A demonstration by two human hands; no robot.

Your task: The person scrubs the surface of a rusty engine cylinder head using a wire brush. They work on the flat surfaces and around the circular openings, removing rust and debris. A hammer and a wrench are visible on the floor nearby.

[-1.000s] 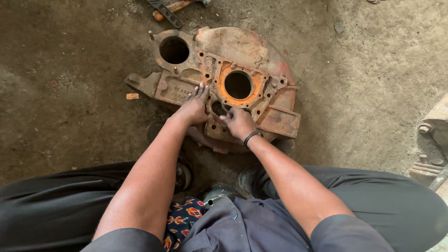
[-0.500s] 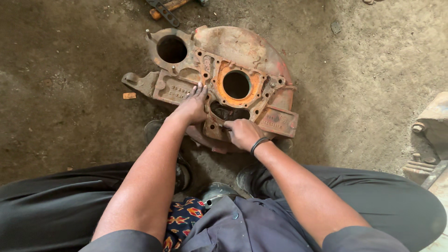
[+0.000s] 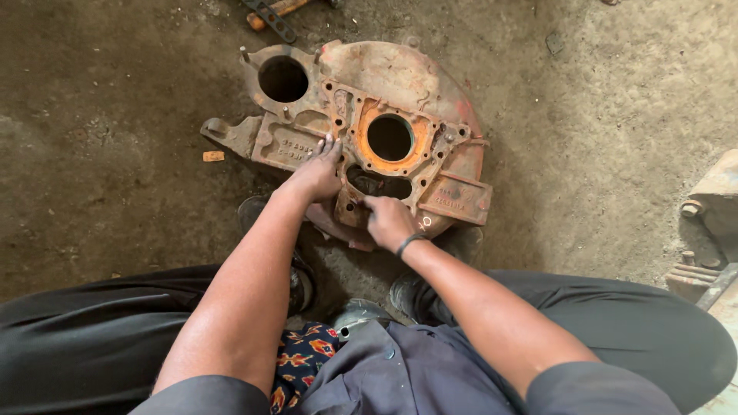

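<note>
On a dirt workshop floor, flat between our feet, lies a rusted orange-red cast housing [image 3: 369,131], its plate broken by one large round bore near the middle, a second round hole toward its far left corner and a ring of small bolt holes. Our left hand [image 3: 317,173] rests on it beside the central bore, fingers spread flat and pressing the metal, gripping nothing. Our right hand [image 3: 388,219] sits at the near edge, fingers curled toward a small hole just below the bore; whether they pinch a bolt or a small tool we cannot tell. A dark band circles that wrist.

We judge the casting heavy and wholly rigid, with a gritty, rust-roughened surface that should not slip but could scrape skin at its sharp flanges. It looks too wide for one hand; the best holds appear to be the outer rim on opposite sides, the lugs at the left, or fingers hooked through the two large holes. The thinner ears at the left edge seem the likeliest parts to chip if it were dropped.

Beyond the housing, at the top of the view, lies a wooden-handled tool [image 3: 270,14] with a dark metal piece across it. A small orange scrap [image 3: 213,156] sits on the dirt to the left, and more rusty machine parts [image 3: 703,246] crowd the right edge.
</note>
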